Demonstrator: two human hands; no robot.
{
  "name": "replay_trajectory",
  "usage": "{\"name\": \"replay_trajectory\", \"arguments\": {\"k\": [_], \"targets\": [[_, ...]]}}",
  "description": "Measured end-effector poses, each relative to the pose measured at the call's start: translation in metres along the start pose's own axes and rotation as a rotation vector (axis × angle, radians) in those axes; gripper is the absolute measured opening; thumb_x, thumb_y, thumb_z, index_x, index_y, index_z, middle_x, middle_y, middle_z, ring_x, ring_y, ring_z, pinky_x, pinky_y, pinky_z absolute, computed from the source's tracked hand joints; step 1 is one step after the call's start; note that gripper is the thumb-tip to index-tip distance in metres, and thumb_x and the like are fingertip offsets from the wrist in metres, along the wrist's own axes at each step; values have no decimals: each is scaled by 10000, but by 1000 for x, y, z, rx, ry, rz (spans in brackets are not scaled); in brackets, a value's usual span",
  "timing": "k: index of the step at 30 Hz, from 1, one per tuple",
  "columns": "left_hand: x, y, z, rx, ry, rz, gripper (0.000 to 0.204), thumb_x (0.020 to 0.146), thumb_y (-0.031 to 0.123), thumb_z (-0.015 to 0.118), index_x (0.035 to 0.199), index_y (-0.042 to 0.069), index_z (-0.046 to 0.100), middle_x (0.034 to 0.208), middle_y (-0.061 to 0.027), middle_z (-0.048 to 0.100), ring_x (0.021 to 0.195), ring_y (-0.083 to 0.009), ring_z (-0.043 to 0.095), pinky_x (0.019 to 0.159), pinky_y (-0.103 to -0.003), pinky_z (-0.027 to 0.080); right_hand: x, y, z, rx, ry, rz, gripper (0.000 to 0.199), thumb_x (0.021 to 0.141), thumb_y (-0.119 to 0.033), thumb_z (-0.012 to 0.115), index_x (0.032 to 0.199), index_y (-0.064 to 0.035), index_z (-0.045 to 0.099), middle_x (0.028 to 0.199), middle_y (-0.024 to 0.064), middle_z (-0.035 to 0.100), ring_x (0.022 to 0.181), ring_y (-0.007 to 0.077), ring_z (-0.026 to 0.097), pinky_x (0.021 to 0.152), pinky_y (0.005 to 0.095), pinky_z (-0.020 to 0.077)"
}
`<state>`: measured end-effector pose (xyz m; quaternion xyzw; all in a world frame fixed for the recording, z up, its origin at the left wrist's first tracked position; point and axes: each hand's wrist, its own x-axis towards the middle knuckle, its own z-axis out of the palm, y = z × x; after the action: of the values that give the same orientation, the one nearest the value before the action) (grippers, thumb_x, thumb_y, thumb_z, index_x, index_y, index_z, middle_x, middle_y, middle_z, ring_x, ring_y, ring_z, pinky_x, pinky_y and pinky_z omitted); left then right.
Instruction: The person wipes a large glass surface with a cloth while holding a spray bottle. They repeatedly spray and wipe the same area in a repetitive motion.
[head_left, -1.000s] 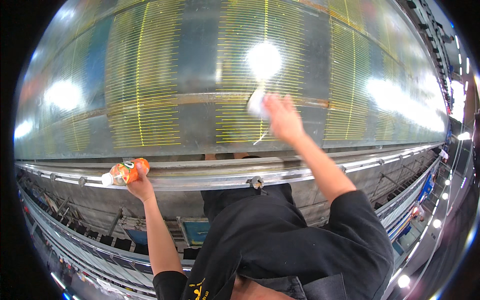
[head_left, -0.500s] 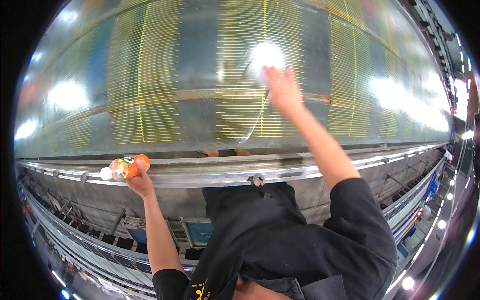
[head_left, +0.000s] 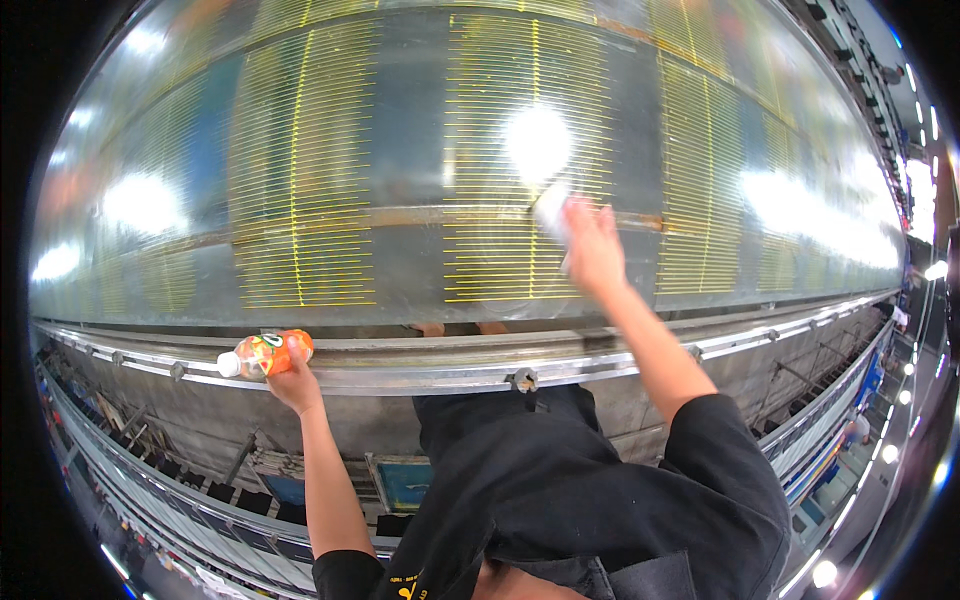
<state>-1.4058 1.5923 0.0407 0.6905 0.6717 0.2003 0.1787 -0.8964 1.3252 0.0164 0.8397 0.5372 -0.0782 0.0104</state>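
My left hand [head_left: 294, 384] is closed round a plastic bottle [head_left: 262, 356] with an orange label and a white cap. The bottle lies sideways over the metal rail, its cap pointing left. Over the shiny panel [head_left: 405, 130], which carries bands of thin yellow lines, my right hand [head_left: 597, 250] reaches out, gripping a flat white piece [head_left: 552, 210]. Cloth or paper, I cannot tell; it is partly blurred. It is against or just above the middle band of lines, below a bright lamp reflection.
A long metal rail [head_left: 440, 379] with a knob [head_left: 524, 379] runs along the panel's near edge, in front of my body. Below left are a framed blue-green panel [head_left: 405, 484] and more metal rails [head_left: 190, 505]. Lamps glare at the right.
My right hand has drawn the white piece nearer to me and slightly right. A thin curved streak on the panel no longer shows. My left hand still holds the bottle, slightly lower in view.
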Motion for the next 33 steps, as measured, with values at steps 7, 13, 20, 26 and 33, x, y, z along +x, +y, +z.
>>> {"name": "replay_trajectory", "arguments": {"k": [7,13,20,26,33], "targets": [[16,9,13,-19,-28,71,549,1001,483,743,1228,-15,698,1170,-187,769,1077,-360,736,949,-446,559,228,-62,14,52,498,104,577,1036,-170,457,1568,49,430,1659,254,411,1569,424,346,1303,556,254],[2,-19,-3,8,32,52,449,991,410,757,1207,16,729,1153,-161,778,1040,-360,742,902,-463,565,139,-109,-16,192,87,-370,665,910,-92,627,1556,-27,485,1642,174,463,1535,373,423,1286,571,291],[10,12,15,-73,33,59,508,998,466,739,1184,-7,719,1153,-175,772,1046,-368,737,914,-463,559,244,26,9,92,640,423,538,996,-119,525,1511,33,485,1577,243,501,1470,435,456,1236,581,330],[4,-5,2,-98,4,21,476,988,438,772,1146,-11,744,1104,-152,794,1004,-333,757,893,-450,567,40,-135,-9,245,130,-461,631,899,-48,594,1520,6,493,1572,230,504,1506,403,447,1272,561,328],[4,4,2,-73,41,5,459,978,438,791,1078,-9,751,1059,-147,803,945,-314,769,846,-444,574,-11,11,-50,715,414,193,541,965,57,505,1500,-9,555,1502,230,597,1438,388,538,1211,469,432]]}}
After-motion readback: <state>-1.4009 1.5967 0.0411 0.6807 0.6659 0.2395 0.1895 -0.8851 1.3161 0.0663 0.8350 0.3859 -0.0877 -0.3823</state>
